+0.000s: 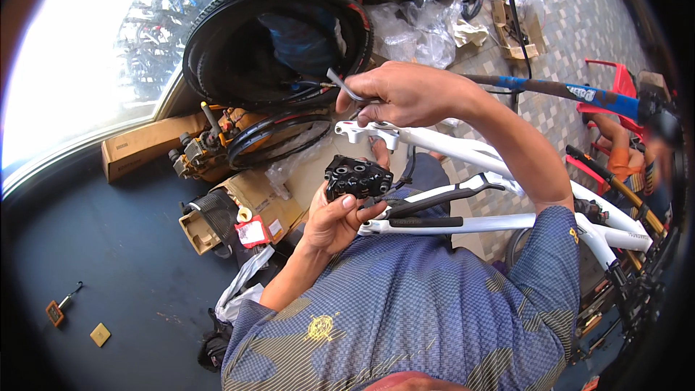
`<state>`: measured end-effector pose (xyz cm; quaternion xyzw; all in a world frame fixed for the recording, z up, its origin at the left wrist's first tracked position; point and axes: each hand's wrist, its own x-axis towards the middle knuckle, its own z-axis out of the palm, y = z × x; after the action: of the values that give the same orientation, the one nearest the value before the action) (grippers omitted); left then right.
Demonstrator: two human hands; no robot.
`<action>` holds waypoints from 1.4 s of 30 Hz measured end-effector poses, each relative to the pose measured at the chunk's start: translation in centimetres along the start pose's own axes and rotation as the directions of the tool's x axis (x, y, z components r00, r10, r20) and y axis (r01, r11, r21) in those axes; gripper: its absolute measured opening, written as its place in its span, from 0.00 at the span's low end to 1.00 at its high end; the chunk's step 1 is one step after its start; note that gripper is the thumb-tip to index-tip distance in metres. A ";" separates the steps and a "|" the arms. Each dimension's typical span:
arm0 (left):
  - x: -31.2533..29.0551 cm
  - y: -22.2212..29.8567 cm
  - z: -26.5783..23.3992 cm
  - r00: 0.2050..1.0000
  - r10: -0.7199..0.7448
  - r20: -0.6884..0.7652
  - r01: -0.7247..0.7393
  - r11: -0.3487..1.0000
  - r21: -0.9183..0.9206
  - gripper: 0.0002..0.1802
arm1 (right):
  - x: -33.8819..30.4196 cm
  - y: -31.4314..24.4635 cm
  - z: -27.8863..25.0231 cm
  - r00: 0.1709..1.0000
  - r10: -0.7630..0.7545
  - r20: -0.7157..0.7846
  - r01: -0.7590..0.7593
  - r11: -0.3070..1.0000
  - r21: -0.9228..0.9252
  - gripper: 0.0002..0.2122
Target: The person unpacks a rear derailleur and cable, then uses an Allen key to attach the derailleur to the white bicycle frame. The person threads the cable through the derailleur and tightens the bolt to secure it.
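Note:
My left hand grips a black brake caliper in front of my chest, its bolt side facing up. The thumb presses against its near edge. Above and to the right, my right hand is closed round a bent silver hex key, which sticks out past the fingertips. Key and caliper are apart. Just beneath the right hand lies the end of a white bicycle frame, its tubes running off to the right. A dark cable runs near the caliper, but where it ends cannot be made out.
Tyred wheels are stacked at the far left. Nearer stand a yellow machine, a long cardboard box and an opened carton. Plastic wrap covers floor tiles at the back. Another person is at right.

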<state>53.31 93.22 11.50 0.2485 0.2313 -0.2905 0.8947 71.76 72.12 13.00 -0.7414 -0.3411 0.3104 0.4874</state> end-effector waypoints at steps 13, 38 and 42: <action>-0.3 -0.1 0.0 1.000 -0.016 0.026 0.016 1.000 0.019 0.36 | 0.7 0.0 0.2 0.999 0.000 0.052 0.001 1.000 -0.028 0.10; 0.7 0.0 1.3 0.999 -0.005 0.032 0.004 1.000 0.030 0.28 | -1.0 -2.1 0.7 0.999 0.009 -0.031 -0.013 0.994 -0.112 0.14; 0.9 0.0 1.4 0.998 -0.030 0.063 0.029 0.999 0.019 0.28 | -2.6 -1.3 -1.0 0.972 -0.095 -0.214 0.061 0.985 -0.161 0.16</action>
<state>54.34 92.01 12.08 0.2439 0.2040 -0.3133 0.8948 70.79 69.94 14.87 -0.7926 -0.3364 0.1795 0.4757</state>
